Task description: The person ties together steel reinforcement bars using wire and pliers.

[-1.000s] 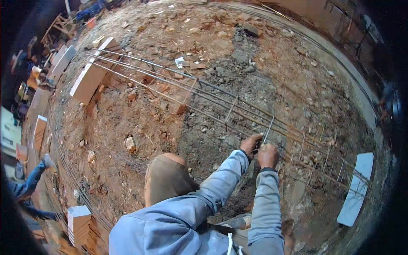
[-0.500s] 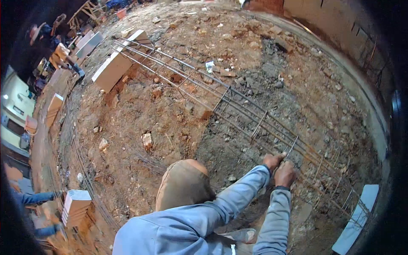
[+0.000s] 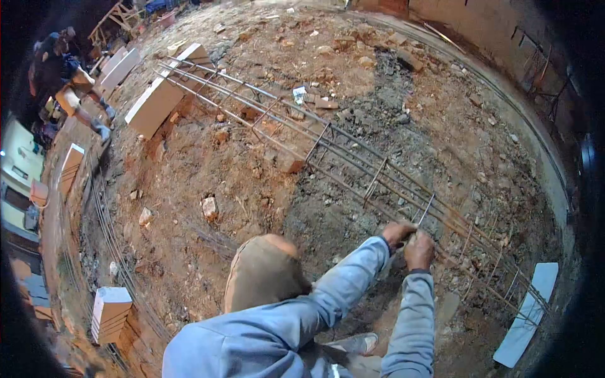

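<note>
Left hand [image 3: 398, 234] and right hand [image 3: 419, 251] are closed side by side, gripping the steel cage [image 3: 317, 143] at the lower end of a crosswise tie [image 3: 426, 210]; whatever sits between their curled fingers is too small to tell. Slantwise over rough soil [image 3: 246, 183], the cage spans from a pale block [image 3: 164, 101] to a white slab [image 3: 527, 315]. At far left stands a reddish bucket [image 3: 39, 193], its contents unclear. Another person [image 3: 63, 82] is partly lost in shadow
</note>
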Motion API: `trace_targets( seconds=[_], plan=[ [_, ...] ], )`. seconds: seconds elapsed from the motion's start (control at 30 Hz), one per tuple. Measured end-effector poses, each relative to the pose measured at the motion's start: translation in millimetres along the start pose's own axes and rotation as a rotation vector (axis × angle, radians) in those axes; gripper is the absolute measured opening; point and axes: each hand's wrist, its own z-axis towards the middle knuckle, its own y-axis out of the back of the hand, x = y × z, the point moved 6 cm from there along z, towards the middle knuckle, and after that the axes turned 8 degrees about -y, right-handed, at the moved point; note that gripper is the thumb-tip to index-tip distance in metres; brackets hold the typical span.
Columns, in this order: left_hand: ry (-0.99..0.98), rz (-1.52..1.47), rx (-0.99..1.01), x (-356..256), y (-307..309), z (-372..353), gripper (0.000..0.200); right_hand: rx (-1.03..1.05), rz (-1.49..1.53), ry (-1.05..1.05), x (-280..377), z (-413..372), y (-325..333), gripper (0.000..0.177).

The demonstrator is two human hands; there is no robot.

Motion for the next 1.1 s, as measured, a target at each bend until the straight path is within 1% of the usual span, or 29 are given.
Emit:
trace_targets(
  seconds=[0.03,0.07,0.1,0.13,0.17,0.2,0.23,0.27,0.3,0.33,0.37,0.4,0.43,0.5,0.53,0.6,0.63,0.7,0.77,0.8,0.83,0.87,0.9,0.97,1.03,1.1],
  plan=[
    [-0.125,0.049,0.019,-7.0,0.8,-6.7,0.028,0.004,-0.006,-0.004,-1.3,-0.4,-0.4,0.018],
    [-0.192,0.262,-0.010,-11.8,3.6,-9.0,0.031,-0.006,0.059,0.000,-3.5,-1.1,-3.5,0.019],
    [-0.258,0.471,-0.040,-18.6,4.8,-9.1,0.034,-0.018,0.056,0.007,-0.6,-3.3,2.0,0.019],
    [-0.380,0.455,-0.127,-41.7,-0.1,-32.6,0.044,0.029,0.098,-0.023,2.7,-8.8,5.1,0.018],
    [-0.377,0.448,-0.128,-45.1,-0.7,-33.0,0.044,0.087,0.138,-0.058,2.3,-16.2,5.7,0.017],
    [-0.214,0.511,-0.124,-40.8,3.8,-32.7,0.049,0.012,0.037,-0.073,4.5,-22.1,13.0,0.015],
    [-0.049,0.571,-0.121,-34.9,10.2,-35.9,0.054,0.028,0.029,-0.070,8.2,-30.8,18.8,0.015],
    [-0.039,0.564,-0.128,-36.3,13.3,-40.7,0.054,0.024,-0.005,-0.078,14.3,-38.3,28.6,0.014],
    [-0.044,0.567,-0.115,-40.4,11.2,-47.2,0.060,0.014,-0.040,-0.089,21.1,-45.0,37.9,0.013],
    [-0.054,0.572,-0.095,-46.5,7.1,-50.0,0.067,0.041,-0.088,-0.009,27.2,-46.5,32.4,0.012],
    [-0.061,0.575,-0.073,-48.9,3.4,-50.1,0.074,0.041,-0.097,-0.015,33.4,-45.1,40.6,0.012],
    [0.024,0.628,-0.093,-43.1,7.9,-48.2,0.075,0.119,-0.201,0.059,50.0,-41.3,48.5,0.012],
    [0.020,0.494,-0.123,-14.7,14.0,-26.4,0.070,0.199,-0.300,0.130,63.4,-36.7,49.5,0.012],
    [-0.120,0.502,0.051,-37.0,3.6,-43.3,0.058,0.226,-0.318,0.329,58.4,-12.2,46.8,0.012],
    [-0.041,0.363,0.032,-33.7,0.6,-41.8,0.048,0.215,-0.323,0.296,55.3,-2.8,51.1,0.012],
    [0.112,0.083,-0.038,-26.7,-5.1,-39.4,0.029,0.146,-0.283,0.333,49.4,12.6,66.5,0.016],
    [0.115,-0.008,-0.031,-14.5,-4.3,-29.3,0.028,0.127,-0.296,0.303,41.1,11.5,68.3,0.016],
    [0.072,-0.020,-0.063,1.4,-0.7,-16.3,0.034,-0.019,-0.176,-0.023,8.5,20.4,69.8,0.014],
    [0.010,-0.034,-0.064,14.0,-1.0,-7.7,0.039,0.050,-0.081,-0.181,-50.4,19.3,14.9,0.018],
    [0.027,0.043,-0.096,14.3,1.5,-14.3,0.039,0.233,0.073,-0.178,-80.4,16.1,-42.4,0.020],
    [0.046,0.123,-0.128,10.5,5.2,-21.4,0.039,0.264,0.132,-0.131,-83.2,3.6,-58.2,0.020],
    [-0.016,0.178,-0.102,3.2,3.0,-28.2,0.040,0.298,0.191,-0.085,-85.6,-9.3,-73.6,0.020],
    [-0.073,0.230,-0.072,-4.4,-0.8,-35.8,0.040,0.187,0.138,0.000,-53.4,-22.5,-63.0,0.020],
    [-0.227,0.446,-0.016,-26.6,-10.0,-48.1,0.039,0.031,0.531,-0.123,-29.9,-41.5,-52.6,0.020],
    [0.181,0.084,0.245,-8.3,-10.6,-56.4,0.038,0.728,1.091,-0.485,-12.5,-66.0,-26.8,0.021],
    [0.113,-0.176,0.263,-10.4,-29.3,-62.3,0.033,0.909,1.132,-0.589,-26.6,-74.8,-30.2,0.026]
  ],
)
